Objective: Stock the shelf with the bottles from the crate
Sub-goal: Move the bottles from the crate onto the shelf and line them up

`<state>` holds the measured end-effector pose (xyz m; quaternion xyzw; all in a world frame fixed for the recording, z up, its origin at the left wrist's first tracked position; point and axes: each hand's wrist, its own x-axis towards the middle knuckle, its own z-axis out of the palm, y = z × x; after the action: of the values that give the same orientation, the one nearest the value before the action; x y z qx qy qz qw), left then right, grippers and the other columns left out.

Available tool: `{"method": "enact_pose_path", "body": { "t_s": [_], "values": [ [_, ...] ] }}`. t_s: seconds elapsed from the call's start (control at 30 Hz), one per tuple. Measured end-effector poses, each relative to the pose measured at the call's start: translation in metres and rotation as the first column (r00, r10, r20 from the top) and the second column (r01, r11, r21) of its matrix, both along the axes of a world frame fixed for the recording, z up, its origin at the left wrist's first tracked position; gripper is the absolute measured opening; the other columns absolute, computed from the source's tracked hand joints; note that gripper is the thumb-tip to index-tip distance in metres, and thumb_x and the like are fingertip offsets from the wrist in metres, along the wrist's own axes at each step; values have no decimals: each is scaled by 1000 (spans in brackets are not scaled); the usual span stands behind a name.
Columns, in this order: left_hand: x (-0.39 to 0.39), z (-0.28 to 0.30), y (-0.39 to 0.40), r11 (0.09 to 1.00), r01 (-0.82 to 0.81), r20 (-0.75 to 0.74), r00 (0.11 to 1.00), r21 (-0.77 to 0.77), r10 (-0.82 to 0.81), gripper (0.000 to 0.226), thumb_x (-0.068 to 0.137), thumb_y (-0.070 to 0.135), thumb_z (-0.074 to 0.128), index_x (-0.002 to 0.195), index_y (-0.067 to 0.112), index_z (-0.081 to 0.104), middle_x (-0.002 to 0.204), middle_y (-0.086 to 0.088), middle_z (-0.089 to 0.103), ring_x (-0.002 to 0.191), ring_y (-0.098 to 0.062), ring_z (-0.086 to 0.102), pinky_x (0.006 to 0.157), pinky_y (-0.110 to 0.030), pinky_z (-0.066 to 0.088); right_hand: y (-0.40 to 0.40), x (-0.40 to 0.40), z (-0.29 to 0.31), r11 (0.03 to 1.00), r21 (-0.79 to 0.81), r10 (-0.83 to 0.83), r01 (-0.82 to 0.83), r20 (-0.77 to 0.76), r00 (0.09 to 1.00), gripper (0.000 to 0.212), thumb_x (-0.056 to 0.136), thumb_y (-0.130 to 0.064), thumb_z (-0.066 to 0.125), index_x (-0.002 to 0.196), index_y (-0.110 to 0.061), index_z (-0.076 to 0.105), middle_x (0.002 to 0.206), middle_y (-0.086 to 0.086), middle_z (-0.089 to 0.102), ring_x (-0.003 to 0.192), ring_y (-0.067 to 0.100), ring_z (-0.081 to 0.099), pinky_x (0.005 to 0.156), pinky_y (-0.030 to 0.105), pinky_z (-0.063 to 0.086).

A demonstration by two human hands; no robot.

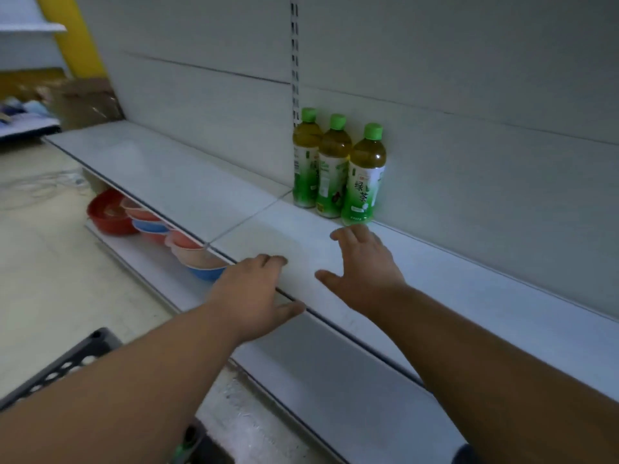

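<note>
Three green-tea bottles with green caps stand in a row against the back panel of the white shelf (174,175): the left bottle (305,159), the middle bottle (331,167) and the right bottle (365,175). My right hand (363,266) hovers over the shelf just in front of the right bottle, fingers spread, holding nothing. Over the shelf's front edge is my left hand (254,289), fingers relaxed and empty. A dark perforated crate (63,366) shows at the lower left, its contents hidden by my left arm.
Below the shelf, a lower shelf holds stacked plastic bowls (187,249) in red, blue and pink. A slotted upright (294,58) runs up the back panel. Cardboard boxes (87,102) lie at the far left on the floor.
</note>
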<state>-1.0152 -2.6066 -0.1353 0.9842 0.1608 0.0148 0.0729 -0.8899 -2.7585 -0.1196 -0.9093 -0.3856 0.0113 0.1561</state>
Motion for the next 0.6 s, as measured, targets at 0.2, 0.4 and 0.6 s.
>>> {"method": "enact_pose_path", "body": {
  "t_s": [0.2,0.4,0.6],
  "values": [
    [-160,38,3,961,-262,6,965,85,263,82,83,73,55,148,27,35,144,3,46,129,-19,47,104,-35,40,45,-124,43,916,-109,391,-387,24,920,68,86,-54,64,143,-25,41,138,7,46,125,30,47,102,42,42],
    [-306,42,-7,820,-566,-6,823,81,569,72,82,74,53,139,32,40,128,6,51,113,-19,53,92,-38,47,86,-243,53,742,-137,661,-657,-18,750,60,85,-55,65,135,-30,44,129,5,50,119,29,50,95,41,44],
    [-389,-5,-2,667,-744,-42,665,48,745,73,85,72,52,142,27,40,135,2,51,122,-21,51,97,-39,47,132,-313,3,637,-153,751,-756,-96,653,64,83,-55,67,138,-30,45,135,4,52,123,28,52,99,43,48]
  ]
}}
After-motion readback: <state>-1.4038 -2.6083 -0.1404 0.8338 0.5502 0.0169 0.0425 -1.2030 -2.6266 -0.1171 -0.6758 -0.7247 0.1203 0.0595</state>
